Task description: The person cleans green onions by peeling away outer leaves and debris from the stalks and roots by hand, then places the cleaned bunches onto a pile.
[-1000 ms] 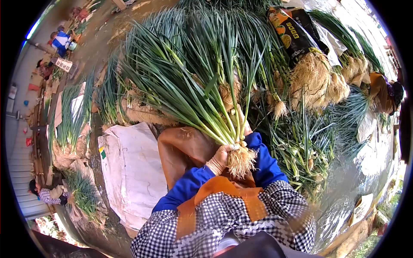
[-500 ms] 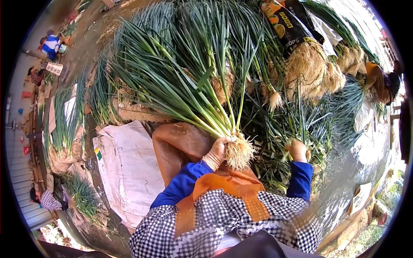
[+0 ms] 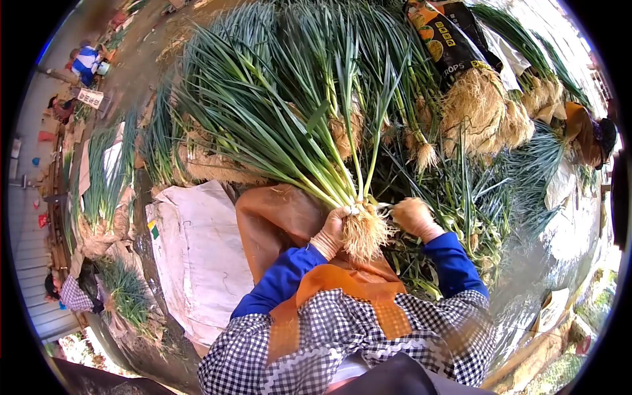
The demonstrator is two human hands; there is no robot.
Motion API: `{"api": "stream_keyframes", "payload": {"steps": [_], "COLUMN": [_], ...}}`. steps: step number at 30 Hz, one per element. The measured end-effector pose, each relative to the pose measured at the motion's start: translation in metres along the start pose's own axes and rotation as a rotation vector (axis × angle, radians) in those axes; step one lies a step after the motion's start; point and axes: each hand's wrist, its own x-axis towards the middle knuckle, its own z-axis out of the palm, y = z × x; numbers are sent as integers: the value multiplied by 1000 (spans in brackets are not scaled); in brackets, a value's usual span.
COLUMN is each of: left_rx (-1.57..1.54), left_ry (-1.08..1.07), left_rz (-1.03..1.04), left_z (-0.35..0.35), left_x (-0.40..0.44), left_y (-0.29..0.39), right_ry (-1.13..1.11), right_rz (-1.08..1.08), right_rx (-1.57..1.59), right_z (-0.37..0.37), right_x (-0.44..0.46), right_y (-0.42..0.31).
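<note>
My left hand (image 3: 332, 230) is wrapped round the lower stalks of a bunch of green garlic (image 3: 326, 172), just above its pale, stringy roots (image 3: 366, 234). The long leaves fan out up and to the left, over other plants. Right of the roots, my right hand (image 3: 415, 217) is closed with its fingers pointing at the stalk bases. A whitish bit shows at its fingertips, too small to name. Below the bunch lies my brown apron (image 3: 280, 220), covering a bent knee.
Trimmed leaves (image 3: 454, 210) lie in a heap at right. A black printed bag (image 3: 447, 39) wraps rooted bunches (image 3: 474, 108) behind. A pale sack (image 3: 197, 257) lies at left. Other people (image 3: 85, 64) sit at the far left, another person (image 3: 586, 135) at right.
My right hand has come left from over the leaf heap to beside the roots. My left hand keeps its hold on the bunch, which has hardly moved.
</note>
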Motion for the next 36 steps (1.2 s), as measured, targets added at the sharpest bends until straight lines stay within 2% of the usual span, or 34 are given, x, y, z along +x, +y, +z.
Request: {"api": "stream_keyframes", "payload": {"steps": [1, 3, 5, 7, 9, 11, 13, 15, 16, 17, 19, 21, 23, 24, 25, 27, 28, 29, 31, 33, 34, 35, 36], "left_rx": [-6, -19, 43, 15, 115, 118, 113, 47, 85, 124, 156, 337, 387, 488, 387, 434, 318, 280, 298, 361, 365, 376, 413], "left_ry": [42, 22, -16, 30, 38, 6, -31, -19, -119, -55, -106, -397, -355, -104, -143, -72, -22, 8, 81, 130, 111, 83, 172], "left_rz": [-13, -31, 3, -5, 16, 8, 8, -34, 31, 32, 144, 186, 188, 206, 219, 276, 198, 175, 123, 167, 178, 182, 182], "left_z": [4, 6, 10, 5, 10, 4, 5, 12, 12, 19, 61, 61, 79, 80, 101, 66, 47, 34, 33, 28, 29, 30, 29], "left_x": [-2, 0, 1, 0, 0, -2, -3, -7, -4, -8, -27, -20, -27, -28, -21, 1, 7, 11, 6, 7, 9, 12, 13], "left_y": [-1, -2, -2, -2, -1, -1, 2, 3, 6, 9, 8, 21, 26, 29, 26, 34, 34, 33, 32, 29, 26, 23, 21], "right_ry": [-84, -146, 338, 534, 316, 77, 289, 295, 133, -63, -158, -17, 416, 544, 677, 449, 245, 121, 338, 814, 656, 528, 693], "right_rz": [130, 425, 413, 53, -118, -84, -137, -199, -174, -79, 107, 335, 559, 601, 641, 705, 766, 732, 745, 614, 579, 459, 192], "right_rx": [-48, 148, 417, 1061, 1520, 1549, 1388, 1320, 1396, 1492, 973, 100, 507, 386, 266, 106, 98, -27, 258, 45, 271, 684, 721], "right_z": [15, 16, -2, -28, -36, -48, -66, -56, -46, -37, -47, 5, -14, -23, -30, -9, 19, 29, -51, -60, -85, -96, -71], "right_x": [-8, -14, -12, 4, 19, 20, 2, -16, -25, -36, -45, -17, 12, 31, 52, 105, 135, 142, 103, 83, 66, 54, 57], "right_y": [17, 36, 22, -2, -24, -26, -26, -16, -1, 17, 37, 74, 104, 114, 124, 152, 172, 176, 134, 112, 85, 59, 40]}}
